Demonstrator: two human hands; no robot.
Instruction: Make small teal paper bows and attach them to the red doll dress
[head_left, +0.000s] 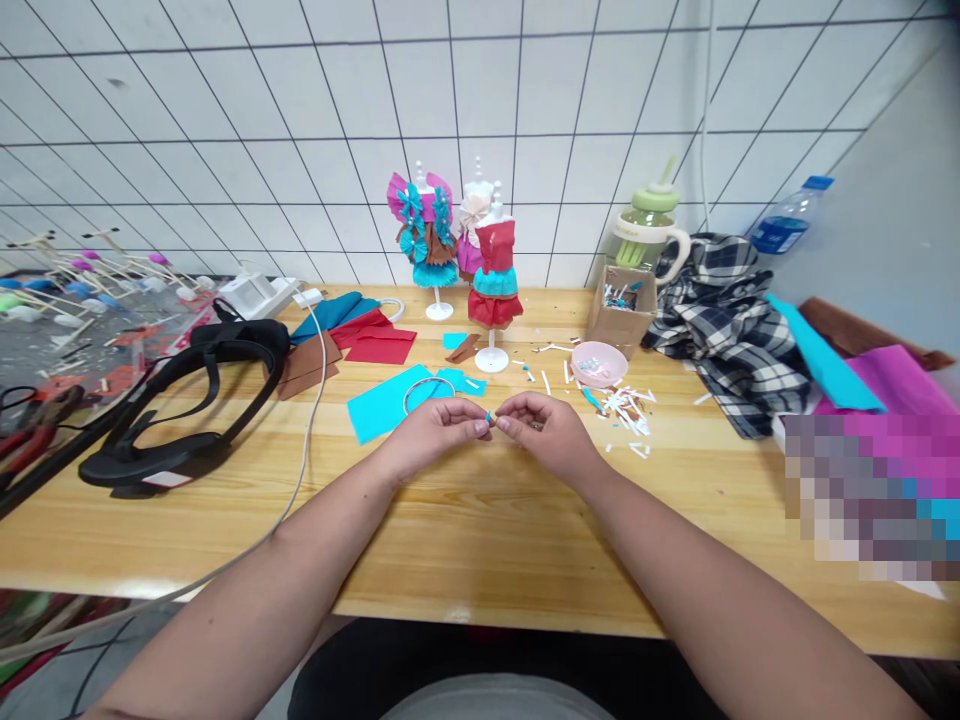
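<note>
Above the middle of the table, my left hand [442,430] and my right hand [553,432] meet at the fingertips. Both are closed in a pinch on a tiny turquoise scrap [488,416], probably paper; most of it is hidden by the fingers. Just beyond my left hand lie a turquoise sheet [379,402] and a ring [409,393], partly covered by that hand. Behind the hands stands a small white dress form [491,356] in a red and turquoise dress [495,270]. White strips and scraps [628,408] are scattered to the right of my right hand.
A pink bowl [598,366], a cardboard box [621,312], a green-lidded jug [652,225] and plaid cloth [709,320] stand or lie right. Left are a black headset [180,455], a white cable [306,440] and red sheets [381,346]. More dressed forms [431,235] stand behind.
</note>
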